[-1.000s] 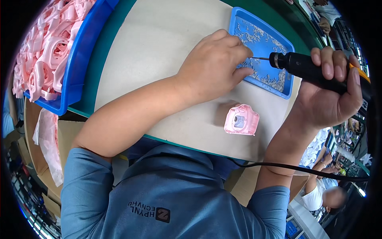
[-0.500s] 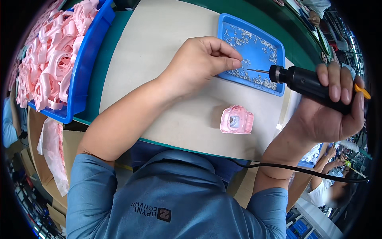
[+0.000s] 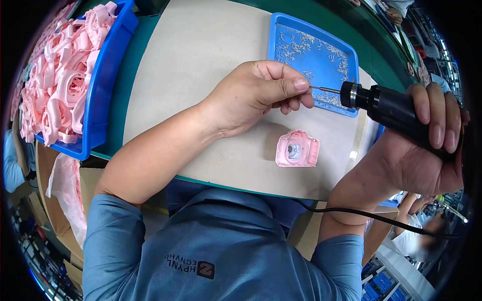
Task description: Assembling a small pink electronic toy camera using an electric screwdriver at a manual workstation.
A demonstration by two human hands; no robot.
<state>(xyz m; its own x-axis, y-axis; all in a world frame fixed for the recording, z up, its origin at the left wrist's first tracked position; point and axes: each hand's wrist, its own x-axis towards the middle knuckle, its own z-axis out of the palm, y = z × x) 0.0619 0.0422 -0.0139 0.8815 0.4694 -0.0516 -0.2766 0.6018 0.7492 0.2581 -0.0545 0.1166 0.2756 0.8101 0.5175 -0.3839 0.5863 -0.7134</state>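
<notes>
My right hand (image 3: 436, 120) is wrapped round a black electric screwdriver (image 3: 396, 108), held nearly level with its thin bit pointing left. The bit's tip meets the pinched thumb and fingers of my left hand (image 3: 273, 90). Whatever those fingertips hold is too small and covered to make out. Beneath both hands' line, a pink plastic housing (image 3: 309, 150) lies on the pale work mat, its hollow side up with a greyish part inside. Just beyond my left hand is a shallow blue tray (image 3: 273, 37) scattered with small screws (image 3: 304, 45).
A big blue bin (image 3: 98, 100) heaped with pink plastic parts (image 3: 65, 75) stands at the left edge of the table. The screwdriver's black cable (image 3: 371, 212) runs across my right forearm. Other people are at work at the far right.
My left hand has come away from over the screw tray, slightly nearer to me, and its fingertips now meet the screwdriver bit. The screwdriver has stayed almost in place.
</notes>
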